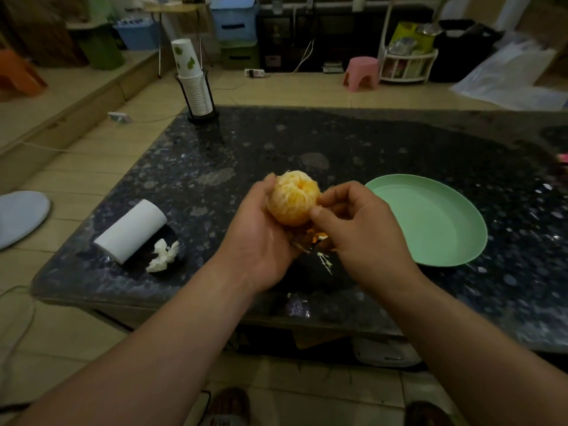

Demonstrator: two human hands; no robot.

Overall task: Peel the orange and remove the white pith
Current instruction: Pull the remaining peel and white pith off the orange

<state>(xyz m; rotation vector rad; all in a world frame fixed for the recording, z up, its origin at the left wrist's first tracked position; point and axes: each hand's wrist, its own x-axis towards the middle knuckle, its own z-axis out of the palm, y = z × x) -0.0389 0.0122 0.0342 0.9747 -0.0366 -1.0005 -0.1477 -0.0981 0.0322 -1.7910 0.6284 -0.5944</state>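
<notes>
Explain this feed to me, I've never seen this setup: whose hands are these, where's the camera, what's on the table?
There is no machine: a person works with bare hands. The picture comes from a camera worn on the head, looking down. The left hand holds a round peeled orange, white pith threads on it; the right hand pinches at its side. On the dark speckled stone table lie a pale green round plate, a white paper roll, a crumpled white tissue and white pith scraps. A stack of white paper cups stands at the far corner.

Green plate [430, 222], paper roll [130, 230], stacked cups [193, 84].
</notes>
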